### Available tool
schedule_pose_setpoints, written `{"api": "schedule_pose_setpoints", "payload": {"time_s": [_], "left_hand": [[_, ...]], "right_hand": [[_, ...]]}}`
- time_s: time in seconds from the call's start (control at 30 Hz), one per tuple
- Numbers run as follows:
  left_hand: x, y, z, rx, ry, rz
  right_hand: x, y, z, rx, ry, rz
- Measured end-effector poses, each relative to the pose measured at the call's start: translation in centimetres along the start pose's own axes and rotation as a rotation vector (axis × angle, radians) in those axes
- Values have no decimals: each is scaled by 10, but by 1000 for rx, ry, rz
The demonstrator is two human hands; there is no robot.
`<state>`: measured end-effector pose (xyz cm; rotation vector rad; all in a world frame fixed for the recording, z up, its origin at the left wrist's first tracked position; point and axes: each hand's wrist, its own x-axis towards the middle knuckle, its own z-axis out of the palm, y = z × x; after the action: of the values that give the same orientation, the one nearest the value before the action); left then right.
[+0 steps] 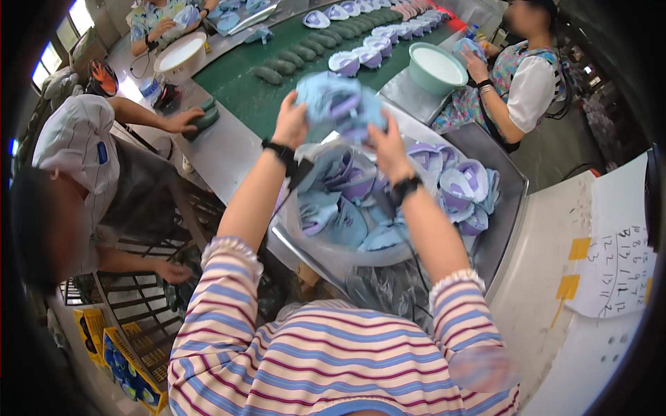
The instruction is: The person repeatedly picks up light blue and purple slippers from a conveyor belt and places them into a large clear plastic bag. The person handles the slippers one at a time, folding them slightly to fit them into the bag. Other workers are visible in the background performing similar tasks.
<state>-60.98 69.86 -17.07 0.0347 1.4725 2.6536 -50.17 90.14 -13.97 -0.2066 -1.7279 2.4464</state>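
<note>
Both the left hand (291, 123) and the right hand (386, 149) have fingers clamped on a pale blue-and-purple fabric shoe upper (338, 104), raised above a clear plastic bag (326, 246) of similar pieces on the grey metal bench (225, 149).

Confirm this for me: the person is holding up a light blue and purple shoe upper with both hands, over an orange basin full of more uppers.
Not quite. The head view shows both the left hand and the right hand gripping the light blue and purple shoe upper, but the basin below it is clear, whitish plastic, not orange. It does hold more uppers.
</note>
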Motion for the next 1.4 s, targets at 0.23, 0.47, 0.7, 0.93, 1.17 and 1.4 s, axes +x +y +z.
{"api": "schedule_pose_setpoints", "payload": {"time_s": [0.23, 0.47, 0.7, 0.93, 1.17, 1.4], "left_hand": [[-73, 41, 17, 818, -897, -177], [-134, 7, -41, 1677, -670, 177], [-115, -10, -43, 1490, -401, -44], [-133, 25, -45, 578, -187, 29], [-122, 13, -21, 1691, -400, 80], [-141, 20, 12, 1599, -755, 1160]], "right_hand": [[-22, -35, -15, -305, -512, 322], [-105, 52, -10, -1325, -785, -258], [-88, 81, 6, -1421, -753, -229], [-120, 2, -62, -1146, -229, -558], [-138, -2, -96, -1465, -489, -496], [-146, 18, -79, -1612, -383, -107]]}}
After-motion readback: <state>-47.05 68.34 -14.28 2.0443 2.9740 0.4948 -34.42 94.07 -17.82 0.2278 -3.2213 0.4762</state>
